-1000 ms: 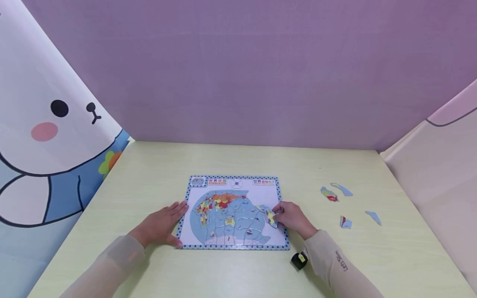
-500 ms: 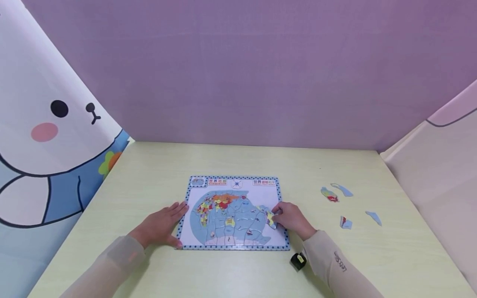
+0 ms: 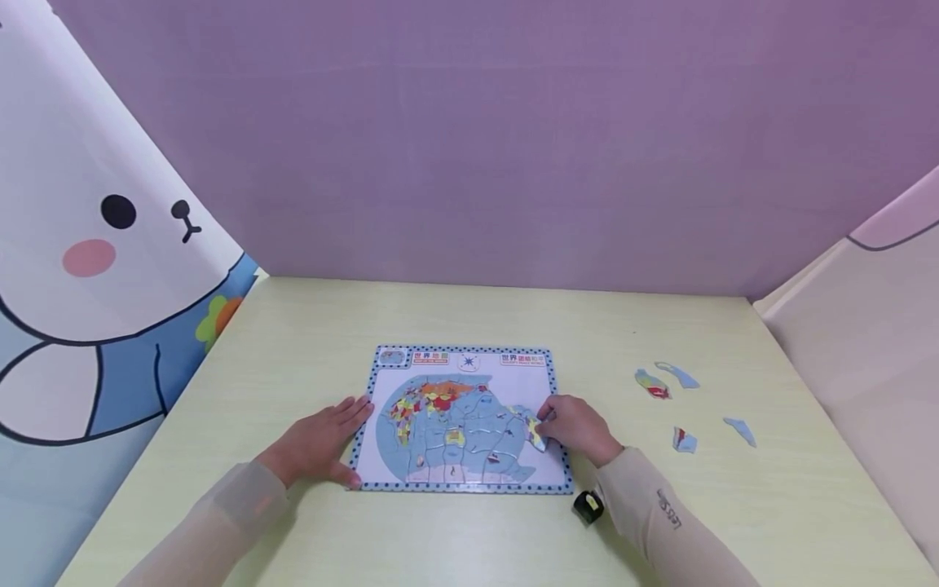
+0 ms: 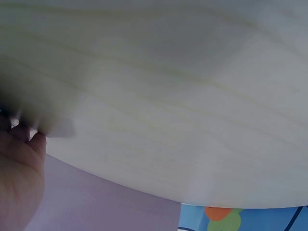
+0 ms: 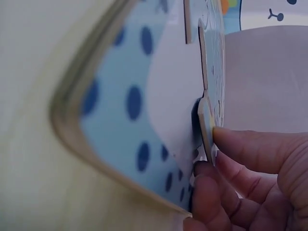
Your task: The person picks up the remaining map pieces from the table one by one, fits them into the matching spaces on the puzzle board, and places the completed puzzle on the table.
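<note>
Puzzle piece (image 3: 534,434) clamped in right fingers (image 5: 208,193), long axis slanting far left to near right

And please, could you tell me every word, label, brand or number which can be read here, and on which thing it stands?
"世界地图": upper left of the puzzle board, slightly blurred.
"世界团结和平": upper right of the board, middle characters blurred.
"LetsSlim": on the person's right sleeve, probable reading.
Too small to read: the lines beneath both titles, and any lettering on the compass or map.
</note>
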Motion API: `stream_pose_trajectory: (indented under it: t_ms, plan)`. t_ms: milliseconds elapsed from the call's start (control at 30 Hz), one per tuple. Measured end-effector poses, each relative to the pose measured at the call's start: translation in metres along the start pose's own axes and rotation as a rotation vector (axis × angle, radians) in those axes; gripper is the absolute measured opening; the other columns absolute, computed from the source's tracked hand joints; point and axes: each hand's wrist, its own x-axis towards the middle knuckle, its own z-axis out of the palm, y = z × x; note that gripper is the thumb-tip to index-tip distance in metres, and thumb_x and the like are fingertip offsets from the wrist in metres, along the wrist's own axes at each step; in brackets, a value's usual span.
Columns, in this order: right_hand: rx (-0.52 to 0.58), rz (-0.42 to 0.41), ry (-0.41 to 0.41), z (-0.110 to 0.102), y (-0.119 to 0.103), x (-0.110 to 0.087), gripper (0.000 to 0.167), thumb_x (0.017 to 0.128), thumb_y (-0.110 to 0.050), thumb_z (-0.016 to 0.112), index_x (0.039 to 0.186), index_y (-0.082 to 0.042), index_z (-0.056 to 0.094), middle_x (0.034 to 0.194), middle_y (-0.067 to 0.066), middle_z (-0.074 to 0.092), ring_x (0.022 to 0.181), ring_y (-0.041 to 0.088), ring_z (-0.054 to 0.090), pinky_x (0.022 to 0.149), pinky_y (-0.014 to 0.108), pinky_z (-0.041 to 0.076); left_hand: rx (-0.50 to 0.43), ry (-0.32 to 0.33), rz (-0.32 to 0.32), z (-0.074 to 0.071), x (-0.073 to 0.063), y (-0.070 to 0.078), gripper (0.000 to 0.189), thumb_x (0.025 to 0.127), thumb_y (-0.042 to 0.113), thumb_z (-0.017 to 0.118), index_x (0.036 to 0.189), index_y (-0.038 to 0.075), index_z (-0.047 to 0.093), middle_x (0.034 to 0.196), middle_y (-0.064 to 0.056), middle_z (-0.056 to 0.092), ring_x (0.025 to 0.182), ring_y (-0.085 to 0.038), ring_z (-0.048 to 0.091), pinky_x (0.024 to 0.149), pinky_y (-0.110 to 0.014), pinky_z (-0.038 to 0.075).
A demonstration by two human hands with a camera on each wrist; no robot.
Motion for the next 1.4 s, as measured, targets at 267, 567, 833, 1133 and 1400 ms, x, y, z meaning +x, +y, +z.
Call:
stream_pose_trajectory:
  t_ms: [267,567,833,1133,1400]
  plan:
    - [0.003,0.013,-0.024,-0.002,-0.001,0.003,0.009,0.083,-0.011,0.072,0.088,-0.006,0.066,0.08,0.003,0.062,0.068,0.017,0.056,0.062,0.029,0.045,-0.01,-0.004,-0.011,-0.001,0.001,0.0,0.111,0.068,0.058,0.077,0.149,0.001,0.028,0.156,-0.015,0.024,0.142,-0.037,0.02,0.112,-0.051,0.025]
    - [-0.096,0.003,-0.014,-0.004,-0.003,0.007,0.011,0.081,-0.016,0.076,0.079,-0.01,0.067,0.076,0.0,0.061,0.065,0.016,0.055,0.061,0.029,0.042,-0.024,-0.015,-0.02,0.001,0.001,0.0,0.112,0.067,0.06,0.077,0.15,0.002,0.028,0.156,-0.014,0.024,0.143,-0.036,0.019,0.112,-0.051,0.025]
    - [-0.093,0.02,-0.018,-0.002,-0.001,0.011,0.018,0.08,-0.023,0.079,0.075,-0.011,0.065,0.076,0.0,0.06,0.066,0.016,0.055,0.061,0.028,0.042,-0.032,-0.007,-0.008,0.001,0.001,-0.001,0.112,0.067,0.06,0.077,0.149,0.001,0.028,0.156,-0.015,0.024,0.142,-0.037,0.02,0.111,-0.051,0.026]
    - [-0.088,0.019,-0.024,-0.002,0.0,0.011,0.018,0.081,-0.023,0.078,0.077,-0.011,0.065,0.076,0.001,0.06,0.067,0.017,0.055,0.061,0.028,0.042,-0.016,0.0,-0.002,-0.001,0.0,0.001,0.111,0.067,0.06,0.077,0.149,0.001,0.029,0.156,-0.015,0.025,0.142,-0.037,0.021,0.111,-0.05,0.026]
    - [-0.027,-0.013,-0.025,-0.006,0.002,0.011,0.014,0.082,-0.02,0.076,0.088,-0.01,0.068,0.084,0.001,0.062,0.076,0.017,0.056,0.07,0.033,0.046,-0.008,-0.006,-0.011,-0.003,-0.001,0.003,0.111,0.067,0.059,0.077,0.149,0.001,0.029,0.156,-0.015,0.025,0.142,-0.037,0.02,0.112,-0.05,0.026]
